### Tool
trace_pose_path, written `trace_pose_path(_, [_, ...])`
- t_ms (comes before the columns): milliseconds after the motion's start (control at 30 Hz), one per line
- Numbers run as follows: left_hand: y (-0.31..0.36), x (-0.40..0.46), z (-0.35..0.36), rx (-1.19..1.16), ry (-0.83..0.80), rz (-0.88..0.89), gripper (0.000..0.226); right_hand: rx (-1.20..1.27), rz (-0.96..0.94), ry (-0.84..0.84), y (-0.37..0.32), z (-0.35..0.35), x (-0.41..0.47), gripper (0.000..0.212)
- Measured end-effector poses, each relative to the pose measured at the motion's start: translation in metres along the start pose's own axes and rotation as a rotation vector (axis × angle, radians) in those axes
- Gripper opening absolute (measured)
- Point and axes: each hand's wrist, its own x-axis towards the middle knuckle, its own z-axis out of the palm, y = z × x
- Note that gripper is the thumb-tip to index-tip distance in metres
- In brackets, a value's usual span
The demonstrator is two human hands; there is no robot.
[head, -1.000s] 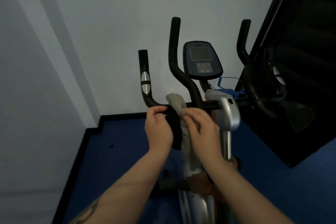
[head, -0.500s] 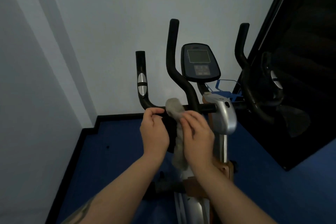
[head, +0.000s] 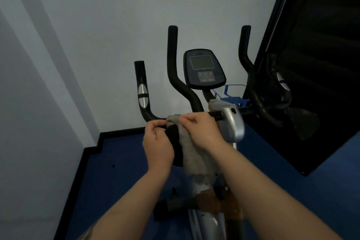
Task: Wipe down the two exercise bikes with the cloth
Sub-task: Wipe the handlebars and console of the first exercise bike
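Both hands meet at the bike's handlebar (head: 155, 118). The left hand (head: 158, 145) and right hand (head: 202, 130) each pinch the cloth (head: 190, 150), likely to spread it around the handlebar. The cloth is grey, crumpled, draped over the handlebar and hanging below it.

The black-and-silver exercise bike (head: 229, 122) stands before me in the corner, the pale wall (head: 116, 15) behind it and the blue floor (head: 120, 171) beneath. Its oval grey console (head: 204, 69) sits between the two tall black upright bars. The grey knitted cloth (head: 190, 152) hangs over the black horizontal handlebar (head: 153, 118), between my left hand (head: 157, 144) and my right hand (head: 202, 132). A dark glass panel (head: 315, 45) stands to the right.
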Motion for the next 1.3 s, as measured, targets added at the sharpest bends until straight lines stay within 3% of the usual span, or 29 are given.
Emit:
trace_pose_path(200, [-0.003, 0.001, -0.002, -0.006, -0.019, 0.002, 0.028, 0.022, -0.235, 0.374, 0.029, 0.031, -0.052, 0.026])
trace_pose_path(267, [-0.003, 0.001, -0.002, 0.007, -0.024, 0.004, 0.028, -0.078, -0.250, 0.364, 0.028, 0.027, -0.040, 0.025])
trace_pose_path(333, [-0.003, 0.001, -0.001, 0.013, -0.023, 0.013, 0.029, -0.152, -0.213, 0.239, 0.020, 0.017, -0.025, 0.023])
trace_pose_path(400, [-0.004, 0.002, -0.001, 0.006, -0.011, 0.023, 0.030, -0.069, -0.133, 0.153, 0.015, 0.005, -0.016, 0.020])
trace_pose_path(567, [-0.005, 0.002, -0.002, 0.046, -0.027, 0.054, 0.034, 0.078, -0.085, 0.475, 0.005, -0.047, 0.003, 0.017])
trace_pose_path(733, [0.005, 0.006, -0.006, 0.146, -0.174, 0.007, 0.022, 0.036, -0.055, 0.162, -0.001, -0.057, 0.002, 0.016])
trace_pose_path(833, [0.023, 0.011, -0.013, 0.288, -0.245, 0.233, 0.009, 0.144, -0.051, 0.082, -0.004, -0.053, -0.002, 0.011])
trace_pose_path(900, [0.044, 0.019, -0.013, 0.323, -0.327, 0.321, 0.014, 0.226, -0.005, 0.048, -0.009, -0.056, 0.001, 0.012])
trace_pose_path(1033, [0.076, 0.025, 0.001, 0.408, -0.635, 0.244, 0.037, 0.521, 0.102, -0.059, -0.024, -0.055, 0.008, 0.018])
trace_pose_path(1133, [0.079, 0.030, 0.007, 0.396, -0.570, 0.237, 0.016, 0.623, 0.135, -0.152, -0.026, -0.060, 0.014, 0.024])
trace_pose_path(1300, [0.087, 0.052, 0.007, 0.260, -0.534, 0.109, 0.013, 0.290, -0.031, -0.106, -0.020, -0.081, 0.027, 0.037])
